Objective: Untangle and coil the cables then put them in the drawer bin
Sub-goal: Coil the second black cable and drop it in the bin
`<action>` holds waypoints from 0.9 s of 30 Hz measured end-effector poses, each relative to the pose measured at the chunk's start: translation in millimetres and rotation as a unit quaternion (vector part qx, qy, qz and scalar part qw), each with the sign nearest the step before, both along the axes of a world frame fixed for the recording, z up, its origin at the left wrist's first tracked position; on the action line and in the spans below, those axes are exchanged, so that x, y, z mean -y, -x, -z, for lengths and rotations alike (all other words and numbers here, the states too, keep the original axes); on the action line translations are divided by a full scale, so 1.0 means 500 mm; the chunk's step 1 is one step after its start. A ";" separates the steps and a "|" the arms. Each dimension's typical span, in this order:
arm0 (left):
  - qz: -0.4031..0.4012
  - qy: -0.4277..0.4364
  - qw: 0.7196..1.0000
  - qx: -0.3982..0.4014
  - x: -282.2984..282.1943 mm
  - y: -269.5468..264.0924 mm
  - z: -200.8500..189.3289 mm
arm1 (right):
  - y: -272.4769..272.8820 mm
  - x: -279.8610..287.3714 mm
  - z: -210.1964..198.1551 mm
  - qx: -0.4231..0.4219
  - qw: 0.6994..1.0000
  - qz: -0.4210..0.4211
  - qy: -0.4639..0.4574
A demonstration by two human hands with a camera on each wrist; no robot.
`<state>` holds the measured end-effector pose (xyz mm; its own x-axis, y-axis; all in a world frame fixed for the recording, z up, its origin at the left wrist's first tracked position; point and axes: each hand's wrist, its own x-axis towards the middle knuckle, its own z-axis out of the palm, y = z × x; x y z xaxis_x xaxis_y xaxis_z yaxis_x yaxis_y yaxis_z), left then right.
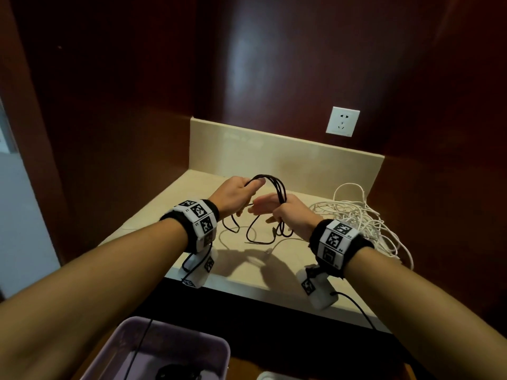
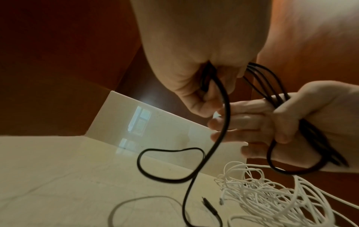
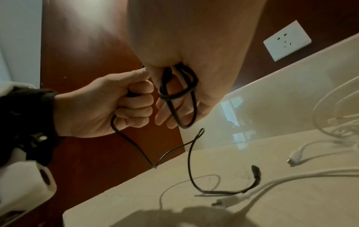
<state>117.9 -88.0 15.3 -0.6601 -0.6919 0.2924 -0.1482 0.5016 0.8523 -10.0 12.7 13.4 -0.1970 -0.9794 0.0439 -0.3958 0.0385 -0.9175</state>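
**Inspector:** Your left hand (image 1: pixel 233 196) is curled in a fist round the black cable (image 1: pixel 277 187), above the middle of the worktop (image 1: pixel 208 185). Several loops arch from that fist across to your right hand (image 1: pixel 285 212), just beside it at 3 o'clock.

**Operator:** And the right?

**Inspector:** Your right hand is clamped on the same black cable. The left wrist view shows the thumb pressing the bundled strands against the fingers (image 2: pixel 242 121), which lie fairly straight beneath them. The two hands are almost touching.

**Operator:** Where does the rest of the black cable go?

**Inspector:** A loose length hangs from below your hands, at 6 o'clock of them, down to the worktop and lies there in open curves. Its black plug (image 3: pixel 255 170) is raised a little off the surface. Whether the loops are tidy I cannot tell; they overlap.

**Operator:** The other cable?

**Inspector:** The white cable (image 1: pixel 356 215) lies in a tangled heap on the worktop at 3 o'clock of your right hand, near it but untouched. One white connector (image 3: pixel 293 158) lies out from the heap toward the front edge.

**Operator:** The bin?

**Inspector:** The drawer bin (image 1: pixel 189 338), pale purple, sits below the worktop's front edge, at 7 o'clock of your hands, well apart from them. A dark object lies inside; too dim to identify. A white wall socket (image 1: pixel 343 121) is mounted at 1 o'clock, above the upstand.
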 end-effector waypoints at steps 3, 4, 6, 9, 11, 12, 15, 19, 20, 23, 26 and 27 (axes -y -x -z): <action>-0.014 -0.003 1.000 -0.017 0.007 -0.003 0.005 | -0.021 0.019 0.013 0.058 0.998 -0.026 -0.008; -0.016 -0.015 1.000 -0.017 0.007 -0.007 0.005 | -0.030 0.025 0.018 0.077 0.996 -0.037 -0.011; -0.010 -0.039 0.999 -0.022 0.006 -0.015 0.007 | -0.042 0.037 0.029 0.107 0.993 -0.052 -0.023; -0.033 -0.016 0.999 -0.002 0.013 -0.029 0.006 | -0.051 0.053 0.040 0.124 0.989 -0.056 -0.061; -0.041 0.022 0.999 0.010 0.020 -0.037 0.009 | -0.054 0.058 0.041 0.122 0.987 -0.066 -0.085; -0.041 0.033 0.998 0.017 0.026 -0.042 0.013 | -0.054 0.063 0.044 0.117 0.986 -0.074 -0.097; -0.043 0.059 0.996 0.044 0.044 -0.059 0.024 | -0.047 0.072 0.051 0.058 0.986 -0.102 -0.115; -0.042 0.109 0.989 0.095 0.060 -0.076 0.028 | -0.024 0.070 0.046 -0.010 0.988 -0.093 -0.119; -0.040 0.117 0.987 0.106 0.064 -0.079 0.030 | -0.018 0.068 0.043 -0.015 0.989 -0.089 -0.120; -0.032 0.144 0.977 0.153 0.074 -0.081 0.035 | 0.011 0.062 0.036 -0.049 0.988 -0.082 -0.124; -0.023 0.173 0.960 0.221 0.078 -0.082 0.038 | 0.034 0.049 0.024 -0.093 0.984 -0.073 -0.134; -0.022 0.177 0.956 0.235 0.079 -0.081 0.038 | 0.040 0.046 0.020 -0.111 0.982 -0.073 -0.135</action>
<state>158.4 -127.3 -3.7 -0.7483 -0.6348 0.1927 -0.5002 0.7307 0.4647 -30.0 -10.2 3.2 -0.0688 -0.9785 -0.1944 -0.6038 0.1960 -0.7727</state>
